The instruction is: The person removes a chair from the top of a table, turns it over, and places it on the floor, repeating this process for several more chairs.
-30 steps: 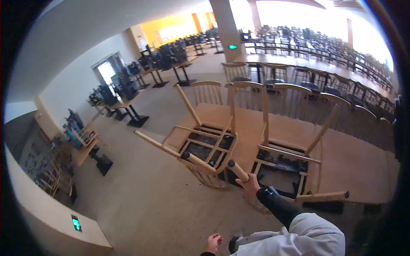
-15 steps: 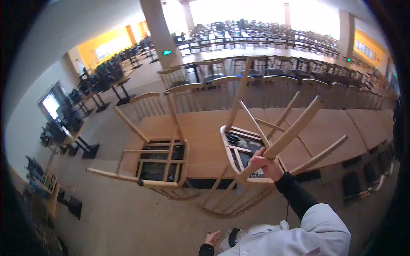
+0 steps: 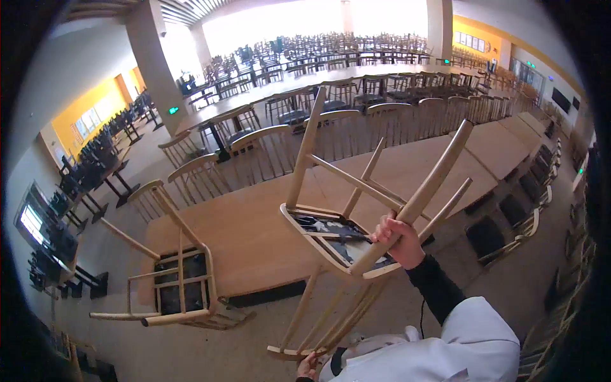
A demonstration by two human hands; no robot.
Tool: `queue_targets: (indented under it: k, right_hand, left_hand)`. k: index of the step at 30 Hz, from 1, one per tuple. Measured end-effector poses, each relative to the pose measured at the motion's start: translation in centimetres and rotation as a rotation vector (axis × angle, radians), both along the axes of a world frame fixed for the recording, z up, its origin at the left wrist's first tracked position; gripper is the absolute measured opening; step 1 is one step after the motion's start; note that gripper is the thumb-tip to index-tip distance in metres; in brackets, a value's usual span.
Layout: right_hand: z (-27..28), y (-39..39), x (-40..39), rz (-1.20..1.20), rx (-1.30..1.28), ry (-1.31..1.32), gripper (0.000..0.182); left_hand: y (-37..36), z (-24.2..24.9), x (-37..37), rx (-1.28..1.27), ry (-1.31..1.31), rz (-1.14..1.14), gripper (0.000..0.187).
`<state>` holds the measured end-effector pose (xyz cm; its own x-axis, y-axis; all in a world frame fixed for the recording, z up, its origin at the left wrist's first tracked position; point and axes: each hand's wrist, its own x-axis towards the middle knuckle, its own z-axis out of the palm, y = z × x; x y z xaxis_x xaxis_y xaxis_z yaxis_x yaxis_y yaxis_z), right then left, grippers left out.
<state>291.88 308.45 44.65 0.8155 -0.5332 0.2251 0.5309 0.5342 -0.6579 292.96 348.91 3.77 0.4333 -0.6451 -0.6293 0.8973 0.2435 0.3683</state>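
Note:
An upturned wooden chair (image 3: 331, 239) with a dark seat underside is in front of me, its legs pointing up, its seat near the long table's edge. My right hand (image 3: 398, 240) is wrapped round one of its legs. Low in the view, my left hand (image 3: 307, 366) is at the end of the chair's curved backrest, fingers closed on it. To the left, another upturned chair (image 3: 182, 280) rests at the table's end, with its backrest hanging below the tabletop.
The long wooden table (image 3: 254, 245) runs from lower left to upper right. Upright chairs (image 3: 261, 149) line its far side, and more chairs (image 3: 487, 239) stand along the near side at right. A pillar (image 3: 153, 63) rises behind. Further rows of tables and chairs fill the background.
My left hand has come up to the chair's backrest, which it was apart from before. The view has turned right, and the held chair has tilted, my right hand still on its leg.

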Motion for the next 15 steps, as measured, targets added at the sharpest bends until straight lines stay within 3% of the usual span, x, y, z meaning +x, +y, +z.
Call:
queue_targets:
  k: [1,4,5,6,15]
  right_hand:
    - [0.0,-0.5,-0.7,0.015,0.010,-0.006,0.015]
    - [0.0,-1.8,-3.7,0.045,0.006,-0.069,0.016]
    - [-0.2,-1.9,-5.1,0.021,0.007,-0.078,0.016]
    - [-0.1,-1.7,-6.5,0.001,0.019,-0.096,0.016]
    - [0.7,1.6,-19.4,-0.360,-0.031,-0.209,0.020]
  left_hand:
    - [-1.3,8.3,-0.7,0.193,-0.262,-0.016,0.022]
    - [-2.9,15.7,-1.4,0.096,-0.303,0.030,0.024]
    - [-1.0,9.3,-1.0,0.142,-0.222,0.039,0.024]
    - [0.2,8.0,-0.3,0.193,-0.230,0.035,0.024]
    - [0.0,13.2,4.0,0.216,-0.385,-0.060,0.029]
